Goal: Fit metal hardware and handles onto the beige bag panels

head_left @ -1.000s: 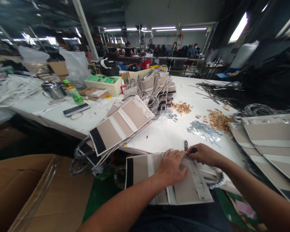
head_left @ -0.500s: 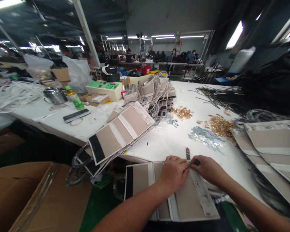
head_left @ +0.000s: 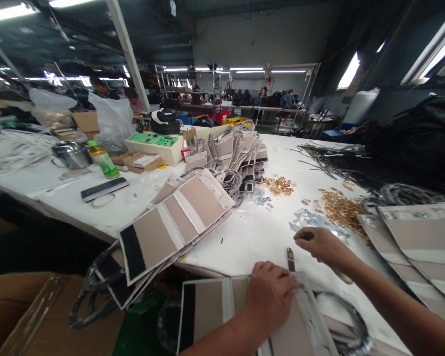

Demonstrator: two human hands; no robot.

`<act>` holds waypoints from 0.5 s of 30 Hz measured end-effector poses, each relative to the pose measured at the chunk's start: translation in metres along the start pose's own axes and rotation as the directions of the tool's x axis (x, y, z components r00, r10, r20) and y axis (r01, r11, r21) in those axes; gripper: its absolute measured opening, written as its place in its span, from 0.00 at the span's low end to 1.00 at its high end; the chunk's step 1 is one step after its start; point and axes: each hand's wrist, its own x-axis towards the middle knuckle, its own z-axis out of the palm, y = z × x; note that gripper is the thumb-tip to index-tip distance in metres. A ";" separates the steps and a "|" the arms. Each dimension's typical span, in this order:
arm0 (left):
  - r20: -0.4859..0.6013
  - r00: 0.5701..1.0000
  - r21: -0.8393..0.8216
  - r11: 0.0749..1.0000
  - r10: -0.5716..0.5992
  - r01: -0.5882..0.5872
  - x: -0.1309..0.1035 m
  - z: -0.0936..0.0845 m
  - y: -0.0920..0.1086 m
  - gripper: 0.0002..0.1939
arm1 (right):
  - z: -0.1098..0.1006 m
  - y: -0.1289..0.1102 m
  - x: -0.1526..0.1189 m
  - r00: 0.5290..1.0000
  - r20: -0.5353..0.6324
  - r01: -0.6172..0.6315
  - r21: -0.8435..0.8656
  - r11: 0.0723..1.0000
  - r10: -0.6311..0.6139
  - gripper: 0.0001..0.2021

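Note:
A beige bag panel with pale strips and a dark end band lies at the table's front edge. My left hand presses on its upper part, the fingers curled together near the white strip edge. Just beyond those fingers a small narrow metal piece lies on the table. My right hand is raised above the tabletop, closed around a tool whose dark end shows at the fist; its kind is unclear. Close behind that hand are a pile of flat silver metal plates and a heap of gold-coloured fittings.
Stacked beige panels with wrapped handles lie left and right. A green-topped machine, a drink bottle and a metal pot stand at the left back. A cardboard box is at lower left.
My right hand has lifted away from the panel edge, up and to the right, with the tool still in it. My left hand stays on the panel. The view has shifted slightly.

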 end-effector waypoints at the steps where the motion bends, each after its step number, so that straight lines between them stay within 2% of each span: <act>1: 0.000 1.000 0.010 1.000 0.004 -0.004 0.000 0.002 -0.001 0.06 | -0.001 -0.003 0.018 0.999 -0.025 -0.022 -0.018 1.000 0.022 0.13; 4: 0.001 1.000 0.043 0.999 0.022 -0.022 0.002 0.004 -0.004 0.04 | 0.006 -0.010 0.077 0.995 -0.084 -0.061 -0.069 0.996 0.056 0.15; 8: 0.012 0.996 0.071 0.994 0.083 -0.084 0.004 0.009 -0.013 0.08 | 0.029 -0.016 0.145 0.982 -0.131 -0.152 -0.116 0.982 0.136 0.21; 11: 0.008 0.993 0.074 0.990 0.122 -0.122 0.003 0.018 -0.022 0.07 | 0.039 -0.017 0.173 0.982 -0.106 -0.172 -0.146 0.974 0.157 0.21; 15: 0.024 0.992 0.071 0.989 0.124 -0.126 0.004 0.026 -0.027 0.07 | 0.042 -0.016 0.189 0.988 -0.058 -0.149 -0.169 0.974 0.141 0.16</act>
